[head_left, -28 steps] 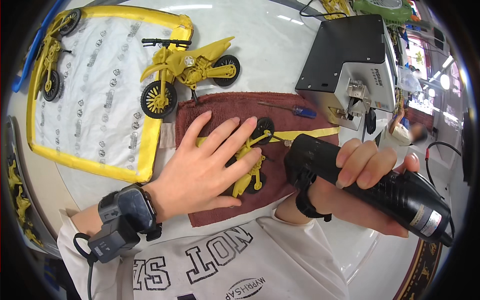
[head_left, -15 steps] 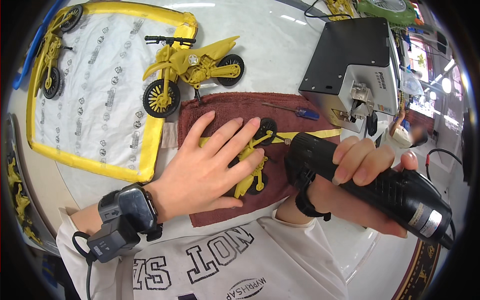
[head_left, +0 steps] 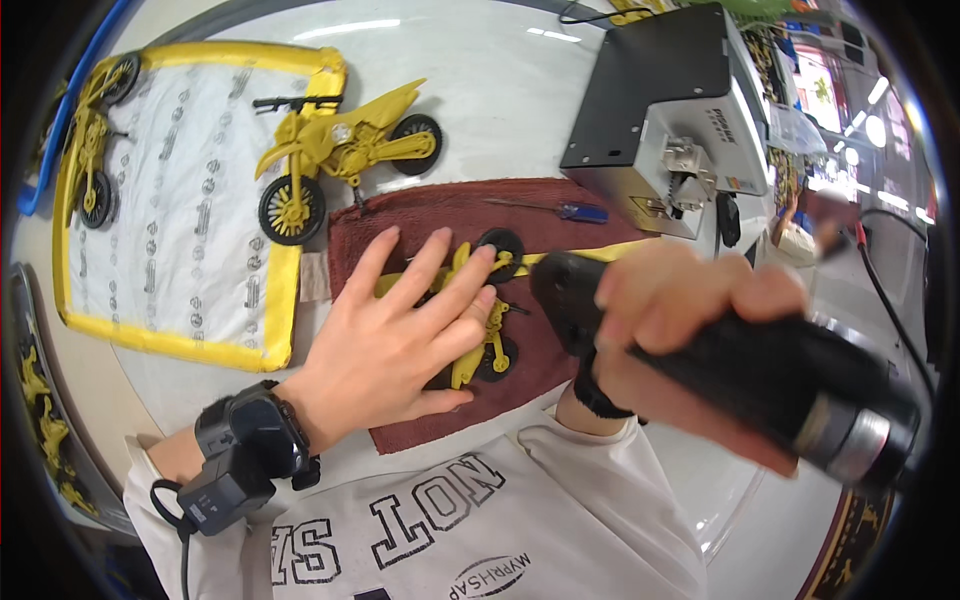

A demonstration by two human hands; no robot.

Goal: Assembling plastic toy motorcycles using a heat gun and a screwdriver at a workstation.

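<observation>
A yellow toy motorcycle [head_left: 494, 335] with black wheels lies on its side on a folded maroon towel [head_left: 550, 365]. My left hand [head_left: 395, 335] rests flat over it, fingers spread, covering much of its body. My right hand [head_left: 690, 300] is wrapped round a black electric screwdriver [head_left: 725, 380], blurred by motion. The screwdriver's nose points left, close to the toy's upper wheel; I cannot tell whether the bit touches anything. Beyond the towel, a second yellow toy motorcycle [head_left: 350, 145] stands on its wheels and kickstand.
At the left, a yellow-edged board [head_left: 180, 210] with white sheeting carries another toy motorcycle [head_left: 92, 150]. A small blue-handled screwdriver [head_left: 580, 212] lies on the towel's far side. A black and silver metal box [head_left: 650, 85] stands at the far right. Yellow parts fill a tray [head_left: 30, 300] at the left rim.
The electric screwdriver and my right hand have tilted and shifted slightly, now blurred. My left hand stays on the toy motorcycle. The whole view has shifted a little.
</observation>
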